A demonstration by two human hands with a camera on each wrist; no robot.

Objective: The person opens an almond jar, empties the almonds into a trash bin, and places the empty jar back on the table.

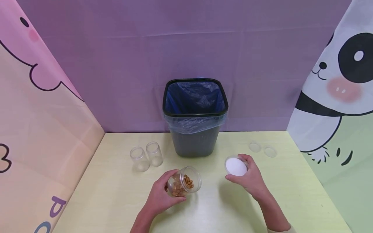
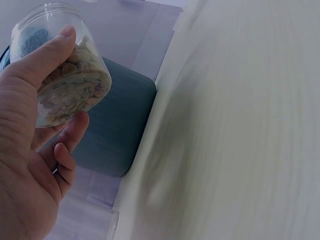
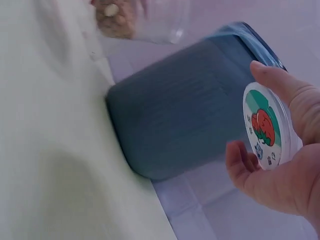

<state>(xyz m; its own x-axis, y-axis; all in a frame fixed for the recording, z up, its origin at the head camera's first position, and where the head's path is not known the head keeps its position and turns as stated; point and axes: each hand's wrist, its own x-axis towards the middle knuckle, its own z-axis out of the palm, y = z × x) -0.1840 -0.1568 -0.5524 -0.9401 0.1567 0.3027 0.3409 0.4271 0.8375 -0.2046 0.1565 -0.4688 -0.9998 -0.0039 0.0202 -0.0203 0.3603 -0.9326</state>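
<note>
A clear plastic jar (image 1: 183, 176) partly filled with brown nuts (image 1: 188, 182) tilts in my left hand (image 1: 161, 195), its uncovered mouth facing right. Thumb and fingers grip the jar's sides in the left wrist view, where more nuts (image 2: 75, 92) show through its base. My right hand (image 1: 253, 179) pinches a round lid (image 1: 236, 166) by its edge. From above the lid's white inner face shows. The right wrist view shows its printed outer face (image 3: 262, 125) with red and green artwork. Both things are held above the table, apart from each other.
A dark bin (image 1: 195, 142) lined with a blue bag stands at the back middle of the pale table (image 1: 116, 207). Two clear, uncapped jars (image 1: 140, 160) stand left of it. Two thin clear discs (image 1: 270, 151) lie at the back right. A purple cloth wall rises behind.
</note>
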